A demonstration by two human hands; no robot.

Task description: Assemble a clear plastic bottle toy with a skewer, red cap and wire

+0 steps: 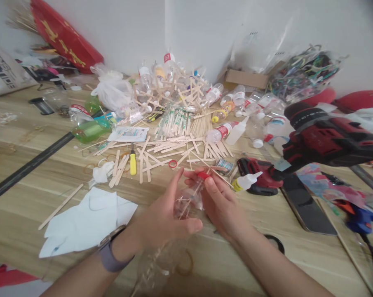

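A clear plastic bottle (186, 203) with a red cap (203, 176) is held between my two hands, tilted with its cap end away from me. My right hand (225, 206) grips the cap end, its thumb against the red cap. My left hand (157, 220) curves round the bottle's body from the left, thumb and fingers on either side. A thin stick shows inside the bottle, running toward the cap. Below my left wrist lies another blurred piece of clear plastic (158, 264). My right fingers partly hide the bottle's neck.
Craft sticks (170, 146) are scattered ahead of my hands, beside a yellow-handled screwdriver (132, 163). A red-and-black cordless drill (325, 136), a glue bottle (246, 181) and a phone (308, 204) are to the right. White tissue (84, 220) lies left. Plastic bottles (221, 131) crowd the back.
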